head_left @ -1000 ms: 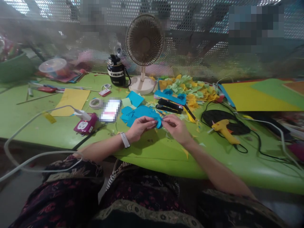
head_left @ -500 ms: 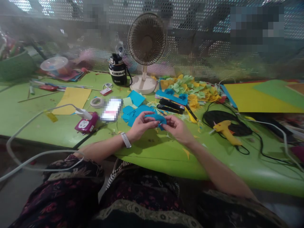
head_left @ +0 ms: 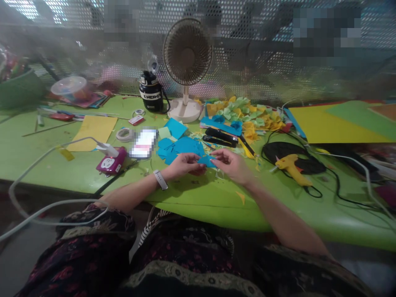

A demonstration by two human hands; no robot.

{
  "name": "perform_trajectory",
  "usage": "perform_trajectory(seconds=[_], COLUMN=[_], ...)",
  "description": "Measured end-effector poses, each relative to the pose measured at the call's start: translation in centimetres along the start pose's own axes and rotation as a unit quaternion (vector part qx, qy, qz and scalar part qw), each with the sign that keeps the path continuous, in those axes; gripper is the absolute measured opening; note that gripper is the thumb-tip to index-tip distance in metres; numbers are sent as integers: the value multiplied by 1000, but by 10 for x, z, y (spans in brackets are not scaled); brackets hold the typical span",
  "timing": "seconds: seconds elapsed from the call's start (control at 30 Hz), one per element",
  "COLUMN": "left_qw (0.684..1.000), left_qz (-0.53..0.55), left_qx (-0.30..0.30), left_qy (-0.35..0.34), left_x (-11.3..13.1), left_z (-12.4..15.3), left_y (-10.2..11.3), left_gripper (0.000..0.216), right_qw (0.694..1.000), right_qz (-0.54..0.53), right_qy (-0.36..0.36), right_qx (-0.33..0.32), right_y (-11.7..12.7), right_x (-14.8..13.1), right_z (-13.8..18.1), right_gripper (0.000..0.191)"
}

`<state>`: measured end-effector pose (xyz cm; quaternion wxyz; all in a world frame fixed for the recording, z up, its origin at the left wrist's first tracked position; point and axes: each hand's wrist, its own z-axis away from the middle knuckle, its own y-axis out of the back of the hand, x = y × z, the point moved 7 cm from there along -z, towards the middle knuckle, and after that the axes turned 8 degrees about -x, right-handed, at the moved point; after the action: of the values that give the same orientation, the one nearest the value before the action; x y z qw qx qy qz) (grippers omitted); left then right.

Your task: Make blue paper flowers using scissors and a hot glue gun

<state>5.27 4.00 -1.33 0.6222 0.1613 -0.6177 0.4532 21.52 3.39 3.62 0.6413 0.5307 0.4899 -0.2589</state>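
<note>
A small piece of blue paper (head_left: 206, 161) is pinched between my two hands above the green table. My left hand (head_left: 185, 163), with a pale watch strap on the wrist, grips its left end. On its right side, my right hand (head_left: 228, 164) holds it between thumb and fingers. Just behind my left hand lies a pile of blue paper cutouts (head_left: 182, 147). A black stapler (head_left: 221, 137) and yellow-handled scissors (head_left: 247, 147) rest beyond my right hand. Further back is a heap of green and yellow paper flowers (head_left: 247, 113).
A fan (head_left: 187, 62) and a black bottle (head_left: 151, 93) stand at the back. To the left are a phone (head_left: 144, 143), a tape roll (head_left: 124, 134) and a purple power socket (head_left: 110, 161) with a white cable. A yellow glue gun (head_left: 292, 167) lies at right.
My hands have come slightly down and toward me, away from the pile. The blue paper now looks smaller and flatter between my fingers, and more of the pile shows.
</note>
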Motion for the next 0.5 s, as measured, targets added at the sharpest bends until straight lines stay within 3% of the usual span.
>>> perform_trajectory(seconds=[0.17, 0.5], left_qw=[999, 999], left_qz=[-8, -16], left_qx=[-4, -13], left_qy=[32, 32], left_x=[-1, -1], left_z=[3, 4], left_y=[-6, -7], left_gripper=[47, 43], right_qw=[1000, 1000], right_qz=[16, 6], right_qy=[4, 10], right_qx=[11, 22], right_y=[2, 1], right_x=[-3, -4], right_z=[2, 1], right_gripper=[34, 34])
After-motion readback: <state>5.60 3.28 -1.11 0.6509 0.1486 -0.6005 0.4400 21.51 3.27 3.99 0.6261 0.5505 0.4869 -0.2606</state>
